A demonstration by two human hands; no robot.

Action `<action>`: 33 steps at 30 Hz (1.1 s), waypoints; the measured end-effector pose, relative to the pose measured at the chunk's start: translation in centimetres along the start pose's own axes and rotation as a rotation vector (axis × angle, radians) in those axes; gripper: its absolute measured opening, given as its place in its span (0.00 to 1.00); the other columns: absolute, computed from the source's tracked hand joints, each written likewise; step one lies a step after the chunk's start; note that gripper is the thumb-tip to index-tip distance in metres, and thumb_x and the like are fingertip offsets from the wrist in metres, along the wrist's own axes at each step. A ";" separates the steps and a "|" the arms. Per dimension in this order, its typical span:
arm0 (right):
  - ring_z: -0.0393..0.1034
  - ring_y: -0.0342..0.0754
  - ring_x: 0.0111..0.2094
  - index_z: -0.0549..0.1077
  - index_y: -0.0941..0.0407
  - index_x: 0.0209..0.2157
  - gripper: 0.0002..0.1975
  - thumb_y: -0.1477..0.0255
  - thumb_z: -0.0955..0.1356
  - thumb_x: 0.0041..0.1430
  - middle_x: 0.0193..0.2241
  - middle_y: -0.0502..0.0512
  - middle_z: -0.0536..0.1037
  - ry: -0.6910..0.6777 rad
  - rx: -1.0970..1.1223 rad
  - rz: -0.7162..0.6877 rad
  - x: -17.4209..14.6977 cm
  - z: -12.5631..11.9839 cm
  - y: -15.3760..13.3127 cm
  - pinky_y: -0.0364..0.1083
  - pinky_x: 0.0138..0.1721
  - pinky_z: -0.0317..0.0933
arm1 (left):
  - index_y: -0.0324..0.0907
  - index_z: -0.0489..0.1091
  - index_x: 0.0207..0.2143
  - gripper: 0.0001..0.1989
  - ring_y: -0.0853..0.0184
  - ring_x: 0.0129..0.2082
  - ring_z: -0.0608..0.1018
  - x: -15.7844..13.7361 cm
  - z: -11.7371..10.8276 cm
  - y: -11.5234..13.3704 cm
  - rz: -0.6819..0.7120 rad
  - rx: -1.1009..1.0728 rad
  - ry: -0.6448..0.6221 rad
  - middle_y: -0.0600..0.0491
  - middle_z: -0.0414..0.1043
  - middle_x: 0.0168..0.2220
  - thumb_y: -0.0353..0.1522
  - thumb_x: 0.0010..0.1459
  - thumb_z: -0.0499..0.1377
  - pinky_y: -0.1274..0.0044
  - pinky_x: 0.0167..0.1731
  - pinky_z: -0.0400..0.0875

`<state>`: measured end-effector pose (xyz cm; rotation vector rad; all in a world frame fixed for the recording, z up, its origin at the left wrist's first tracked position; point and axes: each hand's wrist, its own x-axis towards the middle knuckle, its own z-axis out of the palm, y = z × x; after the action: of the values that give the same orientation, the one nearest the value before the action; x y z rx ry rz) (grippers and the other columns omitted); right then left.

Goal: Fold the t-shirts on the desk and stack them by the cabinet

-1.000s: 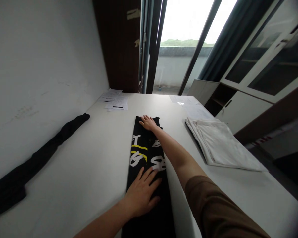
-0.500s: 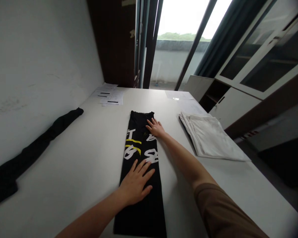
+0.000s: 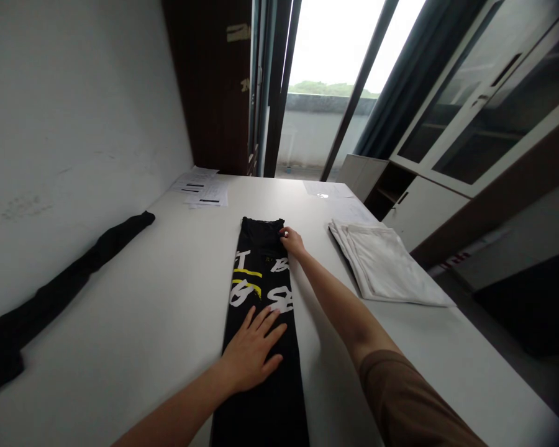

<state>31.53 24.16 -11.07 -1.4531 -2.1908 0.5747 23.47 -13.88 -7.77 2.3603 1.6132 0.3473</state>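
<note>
A black T-shirt [image 3: 263,366] with white lettering and yellow stripes lies folded in a long narrow strip on the white table. My left hand [image 3: 250,351] rests flat on its middle, fingers spread, just below the print. Up at the far end, my right hand [image 3: 292,241] has its fingers pinched on the shirt's right edge, close to the neckline. The strip's near end runs out of the bottom of the view.
Folded white cloth [image 3: 391,264] lies on the right, with a dark layer under its left edge. A long black garment [image 3: 74,270] lies along the wall at left. Papers [image 3: 207,191] sit at the table's far left corner; more sheets [image 3: 328,189] lie at far right.
My right hand has gone from lying spread on the shirt's upper right side to pinching its edge. The left hand stays flat on the fabric. The view has tipped slightly.
</note>
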 end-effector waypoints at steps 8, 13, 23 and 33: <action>0.73 0.56 0.45 0.73 0.53 0.52 0.18 0.78 0.62 0.62 0.51 0.63 0.71 0.021 -0.198 -0.050 1.0 -0.5 -5.8 0.51 0.49 0.66 | 0.52 0.52 0.71 0.34 0.55 0.74 0.45 -0.1 0.2 -0.3 0.011 -0.006 0.018 0.53 0.42 0.75 0.39 0.65 0.58 0.53 0.71 0.39; 0.73 0.58 0.48 0.69 0.52 0.56 0.19 0.71 0.66 0.63 0.51 0.64 0.71 -0.047 -0.189 -0.020 1.1 1.2 -8.8 0.52 0.49 0.66 | 0.51 0.53 0.70 0.32 0.55 0.74 0.44 -0.2 0.2 -0.5 0.011 -0.033 0.013 0.51 0.43 0.74 0.43 0.68 0.55 0.53 0.71 0.38; 0.73 0.62 0.50 0.67 0.53 0.56 0.22 0.55 0.64 0.68 0.48 0.64 0.77 -0.028 -0.272 -0.004 -4.1 1.5 -7.7 0.55 0.48 0.66 | 0.51 0.56 0.69 0.30 0.55 0.74 0.46 -0.3 0.4 -0.6 0.015 -0.051 0.046 0.51 0.46 0.74 0.46 0.68 0.54 0.54 0.71 0.37; 0.74 0.61 0.49 0.72 0.53 0.50 0.15 0.65 0.65 0.64 0.46 0.64 0.79 -0.061 -0.217 0.108 -3.4 1.3 -7.5 0.54 0.45 0.68 | 0.50 0.56 0.69 0.30 0.54 0.73 0.47 -0.5 0.3 -0.6 0.026 -0.036 0.060 0.51 0.47 0.73 0.45 0.68 0.54 0.54 0.71 0.39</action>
<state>26.44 18.15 -8.32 -1.6940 -2.2908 0.4321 22.86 -14.10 -8.29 2.3678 1.5896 0.4525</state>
